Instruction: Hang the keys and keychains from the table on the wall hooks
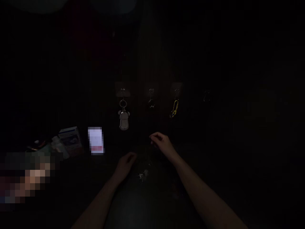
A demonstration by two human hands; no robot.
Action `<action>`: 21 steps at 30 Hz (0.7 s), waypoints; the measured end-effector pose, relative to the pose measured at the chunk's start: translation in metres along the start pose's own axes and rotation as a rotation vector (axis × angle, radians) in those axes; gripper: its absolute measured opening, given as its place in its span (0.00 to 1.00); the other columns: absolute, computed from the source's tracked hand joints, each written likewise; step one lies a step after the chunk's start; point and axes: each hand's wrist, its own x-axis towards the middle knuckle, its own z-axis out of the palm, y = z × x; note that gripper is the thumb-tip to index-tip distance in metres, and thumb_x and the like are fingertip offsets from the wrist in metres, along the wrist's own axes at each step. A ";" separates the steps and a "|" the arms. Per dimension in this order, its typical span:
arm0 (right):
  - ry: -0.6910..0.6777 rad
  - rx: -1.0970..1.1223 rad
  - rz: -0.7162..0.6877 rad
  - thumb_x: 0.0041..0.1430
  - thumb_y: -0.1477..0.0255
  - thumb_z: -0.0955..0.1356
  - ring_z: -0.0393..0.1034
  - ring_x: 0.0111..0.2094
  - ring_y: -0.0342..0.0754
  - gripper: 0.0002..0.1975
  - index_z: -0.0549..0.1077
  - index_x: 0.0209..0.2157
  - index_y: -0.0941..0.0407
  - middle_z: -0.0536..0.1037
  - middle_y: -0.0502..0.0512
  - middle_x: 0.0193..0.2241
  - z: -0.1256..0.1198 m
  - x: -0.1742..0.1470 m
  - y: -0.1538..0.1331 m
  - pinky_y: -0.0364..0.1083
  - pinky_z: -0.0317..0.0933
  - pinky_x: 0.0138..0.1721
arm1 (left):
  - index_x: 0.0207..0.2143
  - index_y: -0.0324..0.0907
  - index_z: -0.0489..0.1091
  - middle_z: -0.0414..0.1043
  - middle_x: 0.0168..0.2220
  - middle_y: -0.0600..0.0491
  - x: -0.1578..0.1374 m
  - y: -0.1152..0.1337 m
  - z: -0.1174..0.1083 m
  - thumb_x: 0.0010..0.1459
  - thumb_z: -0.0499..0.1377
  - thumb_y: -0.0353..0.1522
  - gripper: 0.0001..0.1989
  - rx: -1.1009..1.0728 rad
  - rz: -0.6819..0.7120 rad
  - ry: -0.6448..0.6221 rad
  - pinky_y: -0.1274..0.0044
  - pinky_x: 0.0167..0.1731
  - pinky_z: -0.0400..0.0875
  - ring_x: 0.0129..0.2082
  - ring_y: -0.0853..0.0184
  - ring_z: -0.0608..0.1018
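Both hands, left [125, 165] and right [162, 143], hover loosely curled and empty over small metal bits [143, 174]; three keychains [124, 114] hang beyond on hooks.

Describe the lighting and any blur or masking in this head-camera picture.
Head view: very underexposed, most of the frame near black. Only the silver keychain on its hook, the yellow clip and a pale box catch light. The left hand and right hand show dimly over small shiny metal bits. Two patches are pixelated: a white card and the lower-left area.

both hands forward, left hand [125, 165] curled, right hand [162, 143] loosely curled
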 end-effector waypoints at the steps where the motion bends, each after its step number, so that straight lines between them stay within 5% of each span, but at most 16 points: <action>1: -0.020 -0.023 0.015 0.49 0.63 0.66 0.59 0.18 0.39 0.11 0.72 0.28 0.56 0.70 0.46 0.18 -0.001 -0.005 0.004 0.40 0.52 0.21 | 0.33 0.43 0.71 0.75 0.31 0.54 0.000 0.000 0.000 0.54 0.52 0.42 0.14 0.008 0.012 -0.006 0.76 0.36 0.67 0.34 0.65 0.75; 11: -0.087 -0.210 0.031 0.52 0.63 0.64 0.66 0.24 0.43 0.11 0.72 0.28 0.56 0.72 0.48 0.21 -0.014 -0.033 0.044 0.42 0.57 0.27 | 0.35 0.44 0.72 0.75 0.37 0.54 -0.002 -0.001 0.003 0.55 0.52 0.38 0.12 0.068 0.043 -0.052 0.75 0.40 0.66 0.39 0.64 0.75; 21: -0.307 -0.677 0.018 0.48 0.65 0.68 0.68 0.27 0.45 0.08 0.74 0.30 0.53 0.76 0.49 0.26 -0.014 -0.049 0.044 0.42 0.54 0.28 | 0.36 0.45 0.72 0.76 0.37 0.55 -0.002 -0.004 0.004 0.55 0.53 0.38 0.11 0.118 0.085 -0.046 0.75 0.42 0.66 0.40 0.64 0.76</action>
